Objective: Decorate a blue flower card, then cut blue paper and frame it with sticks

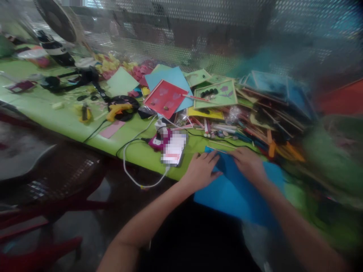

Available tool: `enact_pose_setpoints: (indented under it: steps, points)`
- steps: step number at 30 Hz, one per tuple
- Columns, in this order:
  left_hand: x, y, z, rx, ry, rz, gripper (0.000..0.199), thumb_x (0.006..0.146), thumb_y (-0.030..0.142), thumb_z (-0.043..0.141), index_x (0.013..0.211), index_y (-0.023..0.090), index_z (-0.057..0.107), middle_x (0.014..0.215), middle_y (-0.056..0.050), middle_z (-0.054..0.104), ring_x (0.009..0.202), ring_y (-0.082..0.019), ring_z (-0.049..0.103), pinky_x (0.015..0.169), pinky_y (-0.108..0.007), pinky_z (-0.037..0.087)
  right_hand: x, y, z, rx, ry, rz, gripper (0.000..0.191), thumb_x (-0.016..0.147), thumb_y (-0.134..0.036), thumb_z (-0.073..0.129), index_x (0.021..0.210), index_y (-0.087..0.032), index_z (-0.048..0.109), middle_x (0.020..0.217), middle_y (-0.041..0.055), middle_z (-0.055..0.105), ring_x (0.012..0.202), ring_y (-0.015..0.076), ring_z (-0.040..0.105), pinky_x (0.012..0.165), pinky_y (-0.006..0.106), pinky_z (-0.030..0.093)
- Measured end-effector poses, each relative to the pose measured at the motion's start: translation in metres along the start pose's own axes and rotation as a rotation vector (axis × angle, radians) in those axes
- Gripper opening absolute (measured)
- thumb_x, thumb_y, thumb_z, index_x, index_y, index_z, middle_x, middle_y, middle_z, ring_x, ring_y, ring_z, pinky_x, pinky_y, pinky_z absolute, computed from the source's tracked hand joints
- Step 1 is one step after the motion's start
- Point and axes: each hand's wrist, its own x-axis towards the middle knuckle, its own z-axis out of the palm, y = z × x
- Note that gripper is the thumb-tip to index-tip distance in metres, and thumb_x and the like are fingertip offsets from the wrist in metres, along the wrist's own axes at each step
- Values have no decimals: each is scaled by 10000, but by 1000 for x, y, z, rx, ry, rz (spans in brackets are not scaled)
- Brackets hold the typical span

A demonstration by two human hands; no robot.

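Blue sheet (241, 196) is lying at the near edge of the green tabletop (98, 141), right of centre, beneath both hands. From left to right: a fan (55, 17) is standing at the rear; a yellow glue gun (120, 110) is resting across a black round dish (131, 102); a red card (164, 99) is overlapping a light blue sheet (174, 78); a phone (174, 149) is lying nearer the edge, joined to a white cable (124, 168). The left hand (202, 169) is resting unclenched on the blue sheet, fingers spread near a thin strip (217, 150) along its far edge. The right hand (249, 164) is bringing its fingertips to the strip's right end; whether it is pinching cannot be told. Framed panels (266, 87) are forming a pile beyond.
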Motion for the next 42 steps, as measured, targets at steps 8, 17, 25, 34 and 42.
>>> enact_pose_setpoints:
  steps: [8, 17, 25, 34, 42]
  points:
    - [11, 0, 6, 63, 6, -23, 633, 1085, 533, 384, 1600, 169, 434, 1655, -107, 459, 1281, -321, 560, 1012, -466, 461, 0, 5, 7, 11, 11, -18, 352, 1011, -182, 484, 1151, -260, 797, 989, 102, 743, 959, 270, 665, 833, 379, 508]
    - [11, 0, 8, 74, 3, -21, 641, 1076, 528, 443, 1570, 119, 464, 1658, -118, 454, 1306, -319, 555, 1020, -459, 474, 2, 6, 9, 18, 12, -20, 357, 1021, -175, 475, 1140, -249, 803, 969, 99, 739, 933, 262, 664, 816, 368, 496]
    - [13, -4, 12, 20, 35, 1, 616, 1056, 513, 522, 1528, 117, 508, 1628, -147, 491, 1496, -318, 447, 1218, -480, 362, -2, 16, -15, 163, 102, 113, 320, 1047, -273, 498, 1178, -219, 785, 1101, 121, 771, 1051, 288, 701, 930, 419, 540]
    - [14, -5, 8, 52, 13, 0, 568, 1056, 444, 533, 1551, 169, 494, 1610, -130, 514, 1473, -331, 481, 1211, -502, 398, -93, 26, -55, 278, -14, 344, 387, 1055, -449, 509, 1320, -253, 714, 1296, 107, 749, 1202, 297, 696, 1038, 485, 554]
    - [15, -13, 8, 125, 24, 1, 558, 1064, 423, 482, 1545, 140, 506, 1601, -148, 518, 1425, -351, 529, 1171, -523, 452, -110, -23, -11, 87, -147, 386, 648, 1075, -558, 395, 1642, -244, 405, 1732, 101, 333, 1607, 338, 270, 1257, 602, 319]
